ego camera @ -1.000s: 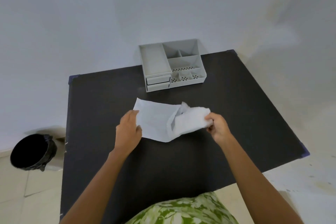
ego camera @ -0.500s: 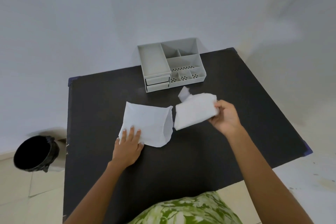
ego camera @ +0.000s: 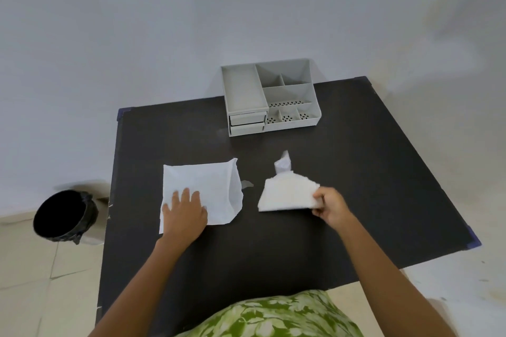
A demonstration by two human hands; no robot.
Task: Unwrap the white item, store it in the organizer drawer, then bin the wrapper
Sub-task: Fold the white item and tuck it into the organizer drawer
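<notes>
A flat white paper wrapper (ego camera: 208,189) lies on the black table (ego camera: 356,172), left of centre. My left hand (ego camera: 184,213) rests palm down on its near left corner, fingers spread. The white item (ego camera: 287,194), a folded cloth-like piece with a twisted tip pointing away, lies to the right, apart from the wrapper. My right hand (ego camera: 328,206) pinches its near right corner. The grey organizer (ego camera: 269,96) stands at the table's far edge, with two shut drawers (ego camera: 247,123) at its front left.
A black bin (ego camera: 64,216) with a dark liner stands on the tiled floor left of the table. A pale wall rises behind the organizer. A green patterned garment shows at the bottom edge.
The white item has come fully out of the wrapper and moved right with my right hand. My left hand has flattened onto the wrapper, which now lies on the table.
</notes>
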